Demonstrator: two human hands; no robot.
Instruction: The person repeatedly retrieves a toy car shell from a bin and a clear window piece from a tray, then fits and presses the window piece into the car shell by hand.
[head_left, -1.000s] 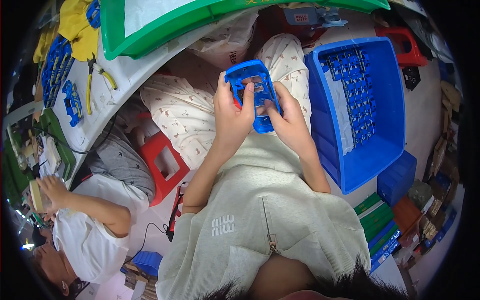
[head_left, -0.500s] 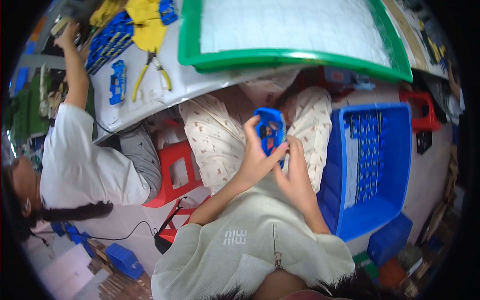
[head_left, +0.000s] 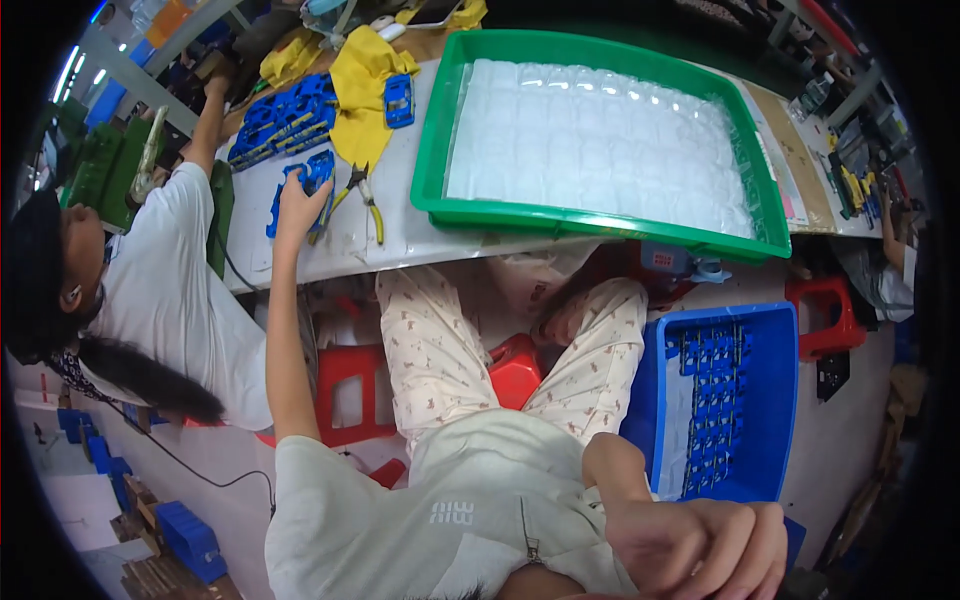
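My left hand (head_left: 299, 208) reaches out to the table at the left. Its fingers are closed on a blue plastic frame (head_left: 319, 170), which they partly cover. Blue plastic also shows on the hand's other side; whether it is a second frame I cannot tell. Right beside it lie pliers (head_left: 372, 208) with yellow handles. My right hand (head_left: 700, 545) is raised close by at the lower right, its fingers curled in. Nothing shows between them, and the palm is hidden.
A green tray (head_left: 600, 228) lined with white bubbly sheet stands on the table. Stacked blue frames (head_left: 290, 120) and a yellow cloth (head_left: 362, 80) lie left of it. A blue bin (head_left: 778, 400) holding several parts is at my right. A co-worker (head_left: 180, 290) sits at the left.
Both hands were together over my lap on a blue frame. They have parted: the left went out to the table, the right came back and up. The view has shifted too.
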